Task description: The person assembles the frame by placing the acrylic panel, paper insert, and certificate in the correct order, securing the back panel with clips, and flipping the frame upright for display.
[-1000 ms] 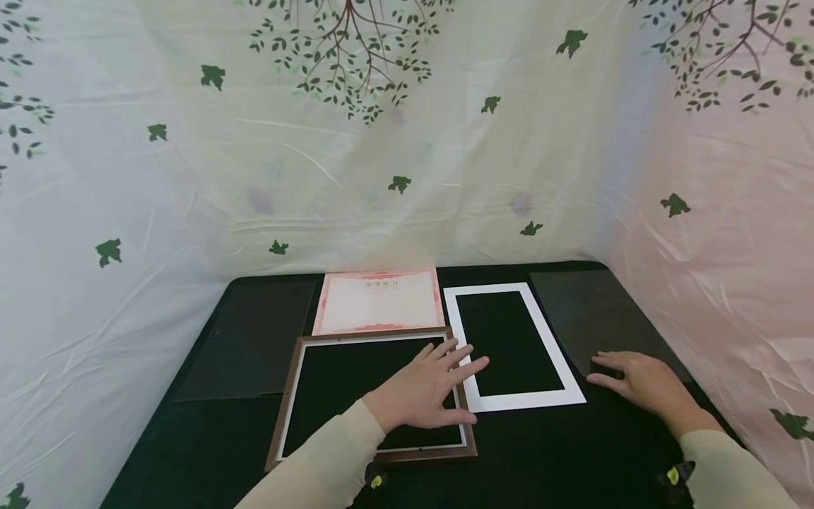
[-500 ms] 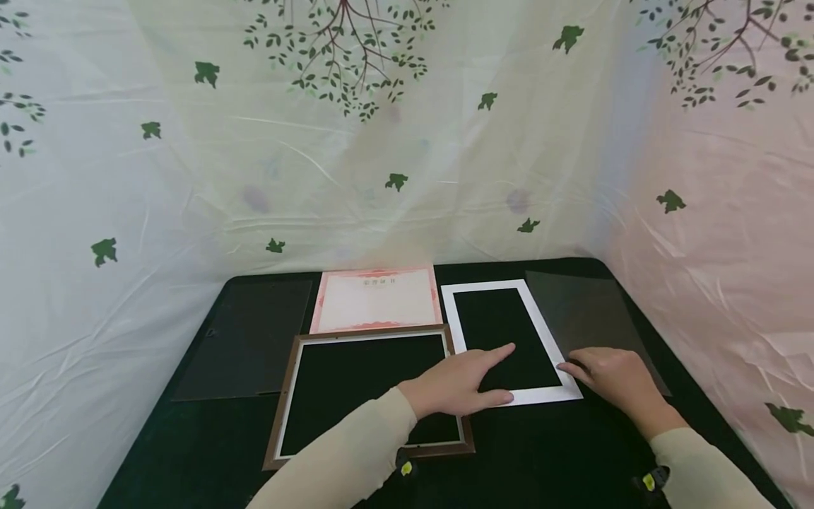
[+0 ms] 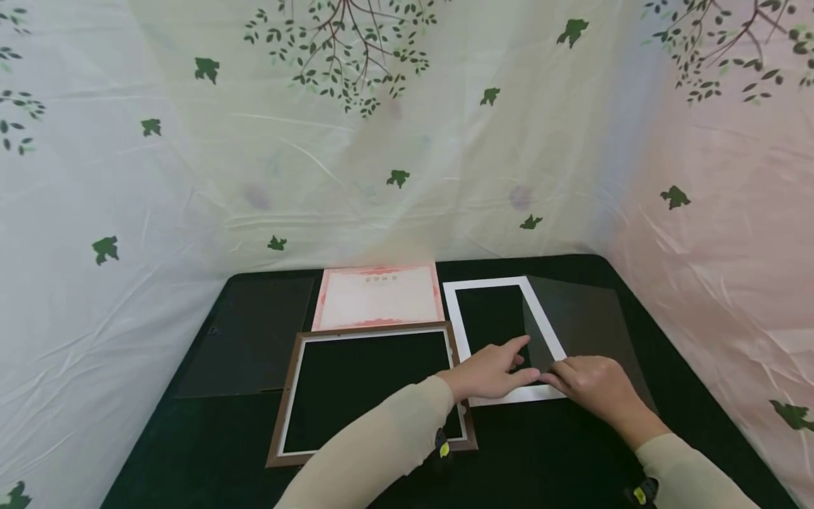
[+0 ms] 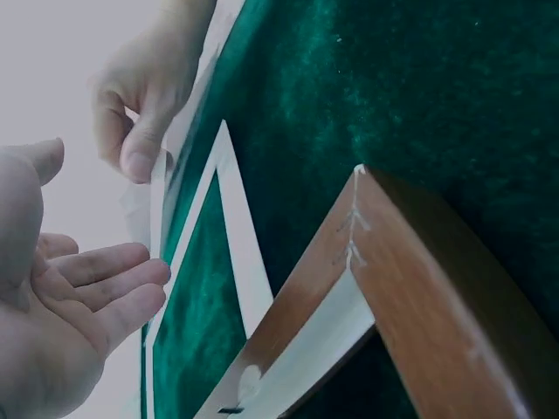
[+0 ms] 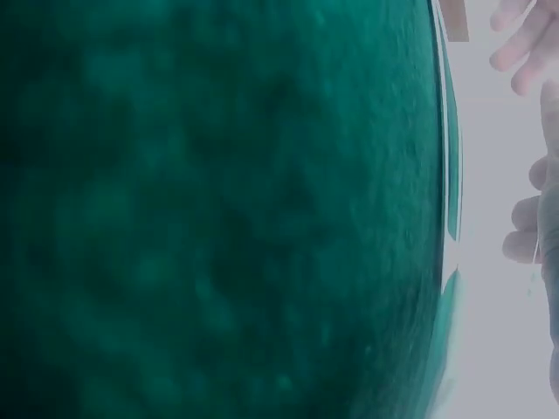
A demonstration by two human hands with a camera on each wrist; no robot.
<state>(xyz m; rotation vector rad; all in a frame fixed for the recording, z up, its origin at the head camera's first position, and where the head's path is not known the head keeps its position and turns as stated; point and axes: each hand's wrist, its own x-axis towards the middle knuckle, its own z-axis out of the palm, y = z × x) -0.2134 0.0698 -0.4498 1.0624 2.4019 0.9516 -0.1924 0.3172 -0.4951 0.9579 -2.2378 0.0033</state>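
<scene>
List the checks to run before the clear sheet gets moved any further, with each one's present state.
1. Right hand has a grip on the clear sheet: ok, its corner is pinched in the left wrist view.
2. Left hand open beside that corner: ok.
3. Sheet clear of the white mat: not ok, it overlaps the mat's right side.
4. Brown frame lying flat and unobstructed: not ok, the left forearm crosses its corner.
5. Sheet free of smudges: cannot tell.
</scene>
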